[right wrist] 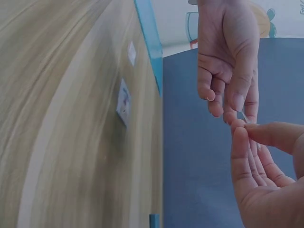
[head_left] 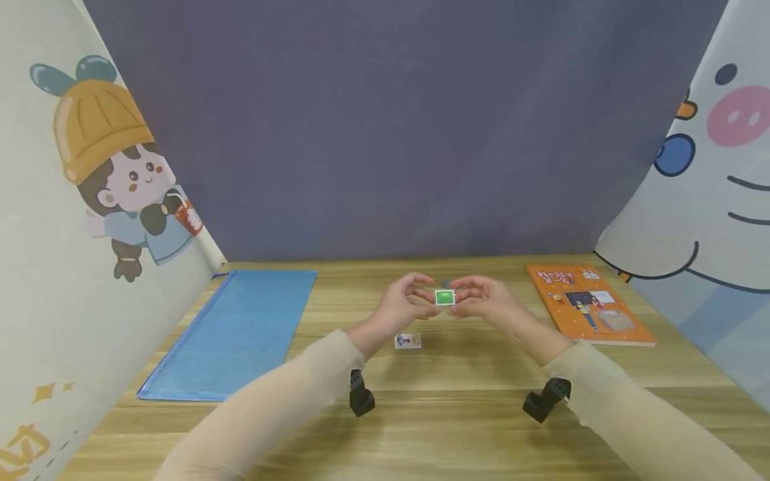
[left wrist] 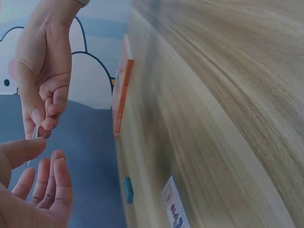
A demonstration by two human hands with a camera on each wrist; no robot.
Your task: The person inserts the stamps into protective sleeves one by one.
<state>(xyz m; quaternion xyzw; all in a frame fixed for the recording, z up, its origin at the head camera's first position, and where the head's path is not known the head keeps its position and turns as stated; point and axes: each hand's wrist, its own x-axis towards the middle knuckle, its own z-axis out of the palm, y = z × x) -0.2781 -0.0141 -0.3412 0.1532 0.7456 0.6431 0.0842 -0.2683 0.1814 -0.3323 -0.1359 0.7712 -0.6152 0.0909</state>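
Both hands meet above the wooden bench (head_left: 457,427), sharing a small, thin square card (head_left: 444,298) with a green face. The left hand (head_left: 402,308) pinches its left edge in a narrow grip, and the right hand (head_left: 488,302) pinches the right edge likewise. A second flat card (head_left: 408,341) lies on the grained planks just below.

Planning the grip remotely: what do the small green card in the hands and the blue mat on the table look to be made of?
Green card: likely thin paper or card with a printed face; edge-on in the wrist view it is a sliver. Blue mat: probably flexible plastic or mesh fabric, lying flat with a fine ribbed texture and slight sheen.
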